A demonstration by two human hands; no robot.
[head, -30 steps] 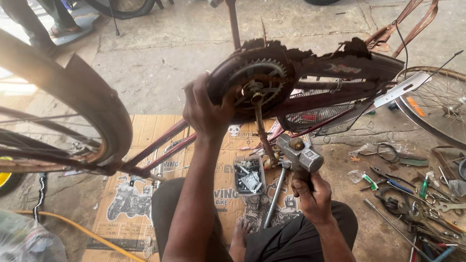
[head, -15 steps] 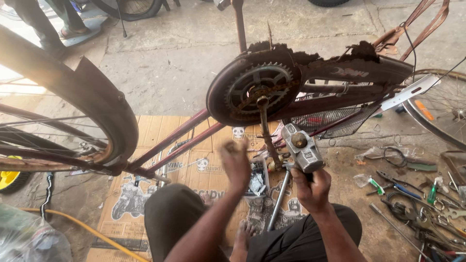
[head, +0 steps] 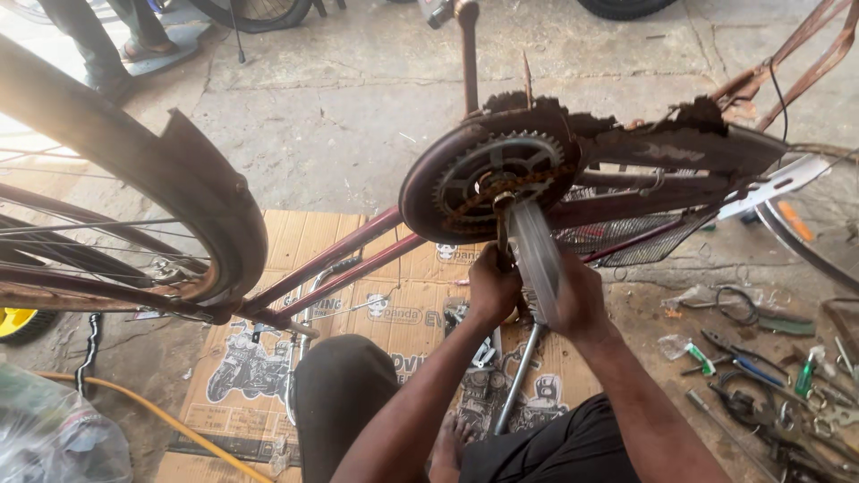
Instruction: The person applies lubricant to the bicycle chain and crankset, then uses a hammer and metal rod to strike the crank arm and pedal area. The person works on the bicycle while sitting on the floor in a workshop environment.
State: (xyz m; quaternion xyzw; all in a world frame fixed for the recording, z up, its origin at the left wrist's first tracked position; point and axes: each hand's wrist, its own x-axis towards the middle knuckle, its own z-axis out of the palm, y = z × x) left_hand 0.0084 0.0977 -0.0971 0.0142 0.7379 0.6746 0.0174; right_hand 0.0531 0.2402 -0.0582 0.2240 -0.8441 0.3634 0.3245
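An upside-down dark red bicycle stands in front of me, its toothed chainring set inside a rusty chain guard. The crank arm hangs down from the chainring. My left hand is closed around the crank's lower end. My right hand holds a grey pedal, blurred by motion, right against the crank end. The two hands are almost touching. A metal rod runs down below them between my knees.
The bicycle's wheel and mudguard fill the left side. A printed cardboard sheet lies under the frame. Pliers, screwdrivers and wire are scattered at the right. A yellow hose and a plastic bag lie at lower left. Another person's legs stand at top left.
My left hand came off the chainring and dropped to the crank end. My right hand lifted the pedal up against the crank. The view moved closer.
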